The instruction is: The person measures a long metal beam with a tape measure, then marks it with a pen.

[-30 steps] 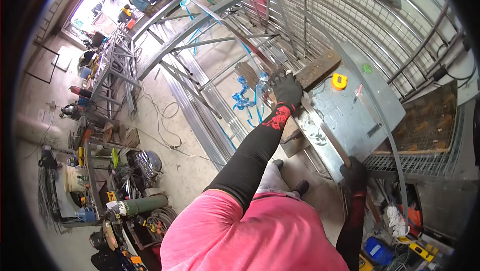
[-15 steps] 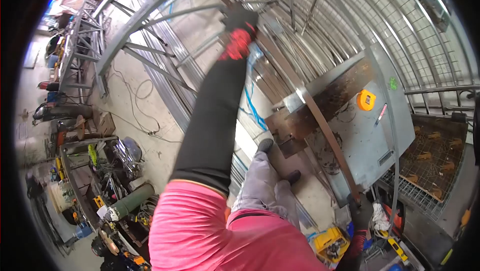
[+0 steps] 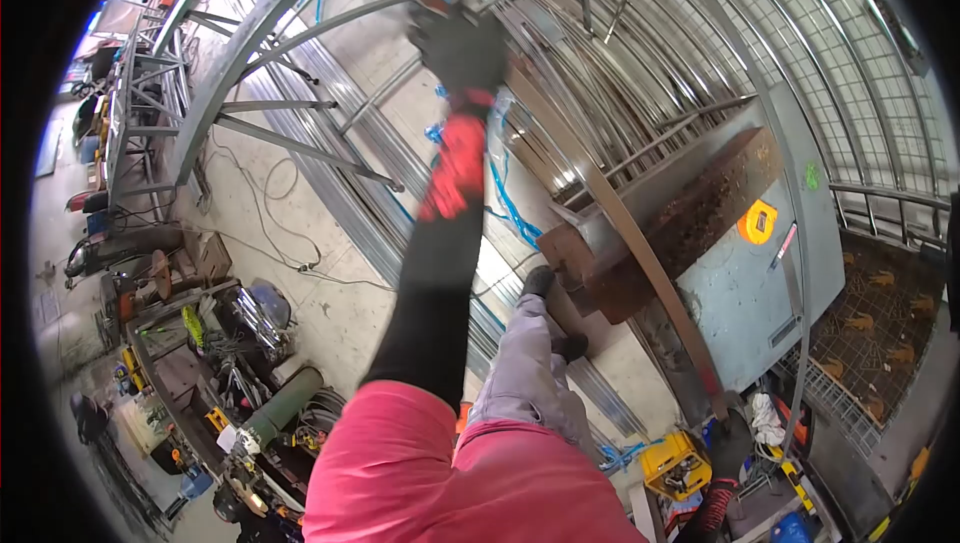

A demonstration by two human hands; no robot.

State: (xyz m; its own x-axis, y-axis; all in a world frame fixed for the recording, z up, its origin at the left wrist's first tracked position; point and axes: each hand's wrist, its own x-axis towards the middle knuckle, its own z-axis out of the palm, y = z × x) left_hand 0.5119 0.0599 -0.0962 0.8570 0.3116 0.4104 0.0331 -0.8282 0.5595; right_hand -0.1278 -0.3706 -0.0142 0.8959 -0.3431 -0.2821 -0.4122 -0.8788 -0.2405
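Observation:
My left hand (image 3: 462,43), in a black glove, is stretched far out and up. It is closed on the upper part of a long flat steel bar (image 3: 640,253). The bar slants down to the right across a rusty steel beam (image 3: 690,228). The bar's lower end is gripped by my right hand (image 3: 733,440), also gloved, low at the right. A grey steel table (image 3: 735,298) lies under the bar. A yellow tape measure (image 3: 757,222) and a red and white marker (image 3: 783,244) lie on the table.
Curved steel frames and wire mesh panels (image 3: 800,53) fill the top and right. A thin curved strip (image 3: 803,283) arcs over the table. Steel trusses (image 3: 250,83) and cables lie on the floor at the left. A cluttered bench with a green cylinder (image 3: 285,403) and a yellow toolbox (image 3: 675,465) stand low down.
My left hand has slid up and away along the bar from the table's edge to full arm's reach. My right hand has dropped lower on the bar's near end. The view has tilted.

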